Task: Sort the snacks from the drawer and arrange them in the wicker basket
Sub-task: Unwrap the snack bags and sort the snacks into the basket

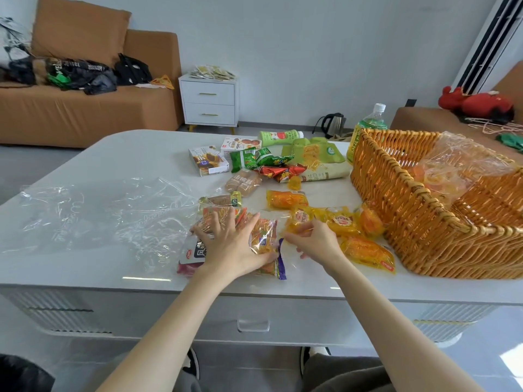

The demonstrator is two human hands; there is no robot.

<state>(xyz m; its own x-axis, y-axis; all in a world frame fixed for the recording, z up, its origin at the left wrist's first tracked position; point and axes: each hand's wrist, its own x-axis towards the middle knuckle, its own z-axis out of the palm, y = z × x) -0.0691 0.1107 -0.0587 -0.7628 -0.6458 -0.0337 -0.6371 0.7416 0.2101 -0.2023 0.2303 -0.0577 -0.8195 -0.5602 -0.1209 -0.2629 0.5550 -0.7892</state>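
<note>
My left hand [230, 240] lies flat with spread fingers on a pile of orange and purple snack packets [263, 239] near the table's front edge. My right hand [314, 240] pinches the edge of a small yellow packet [298, 226] just right of that pile. More yellow-orange packets [365, 250] lie between my right hand and the wicker basket [424, 222], which stands at the right and holds a clear plastic bag with orange snacks [452, 168]. Green and red packets [271, 162] and small boxes [208, 161] lie farther back.
A large clear plastic bag [99, 216] is spread over the table's left part. A green bottle [368, 125] stands behind the basket and a smaller one [280, 137] lies on its side. The table's drawer [253, 323] is closed below my arms. Sofa and white nightstand [209, 100] stand behind.
</note>
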